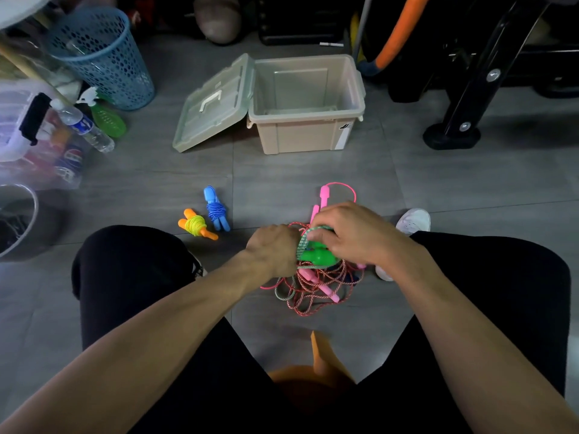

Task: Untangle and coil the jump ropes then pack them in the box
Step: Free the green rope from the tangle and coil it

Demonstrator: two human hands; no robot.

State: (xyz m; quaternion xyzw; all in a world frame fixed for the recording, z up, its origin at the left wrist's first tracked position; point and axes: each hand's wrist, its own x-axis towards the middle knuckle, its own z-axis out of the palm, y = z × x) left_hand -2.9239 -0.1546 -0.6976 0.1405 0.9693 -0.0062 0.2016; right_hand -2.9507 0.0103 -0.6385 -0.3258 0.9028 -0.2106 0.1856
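My left hand (273, 249) grips a green-handled jump rope (316, 255) above a tangled pile of red-white and pink ropes (316, 292) on the floor. My right hand (347, 233) pinches the green-white cord where it wraps round the handles. A pink handle (324, 194) sticks out beyond my right hand. Two coiled ropes lie to the left: a blue one (215, 211) and a yellow one with orange handles (195, 226). The beige box (308, 120) stands open farther ahead, nothing visible inside, its lid (216, 104) swung down to the left.
A blue mesh basket (100, 54), a green spray bottle (105, 115), a water bottle (83, 126) and a clear tub (18, 126) crowd the left. A black machine leg (454, 136) stands at the right. My knees flank the pile; a white shoe (413, 220) lies right of it.
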